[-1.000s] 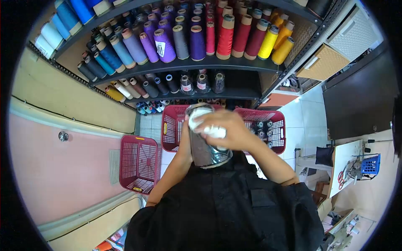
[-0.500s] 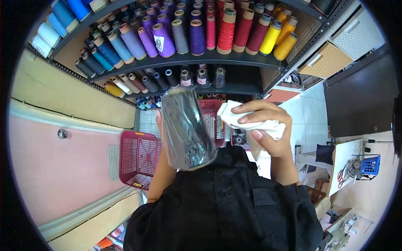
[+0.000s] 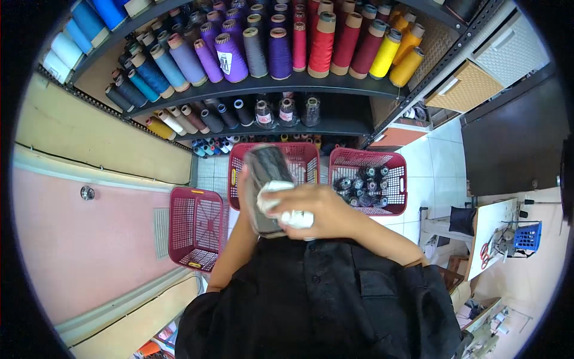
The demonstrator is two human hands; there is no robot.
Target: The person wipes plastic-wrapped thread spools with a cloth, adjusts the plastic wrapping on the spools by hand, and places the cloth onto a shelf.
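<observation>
Seen from above, a person in a black shirt (image 3: 335, 293) holds a dark package (image 3: 266, 163) in clear wrapping in front of the chest. The left hand (image 3: 243, 179) grips its side, partly closed around it; most of its fingers are hidden behind the package. The right hand (image 3: 326, 208) is curled, fingers bent over a bunched white cloth (image 3: 299, 219) that touches the front of the package. The package is slightly tilted and a little blurred, and its upper end overlaps the view of a red middle basket (image 3: 306, 151) on the floor. To the right of that, a second red basket (image 3: 394, 161) holds a cluster of small dark wrapped spools (image 3: 360, 184). A third red basket (image 3: 222, 203) sits at the left, beside a pink door (image 3: 107, 239). Beyond the baskets, a black shelf (image 3: 335, 87) carries rows of thread cones (image 3: 322, 48) in blue, purple, grey, red and yellow, with darker cones and three wrapped ones on the level below. At the far right, a table (image 3: 505, 224) bears red-handled scissors (image 3: 484, 256) near a blue basket (image 3: 527, 237).
</observation>
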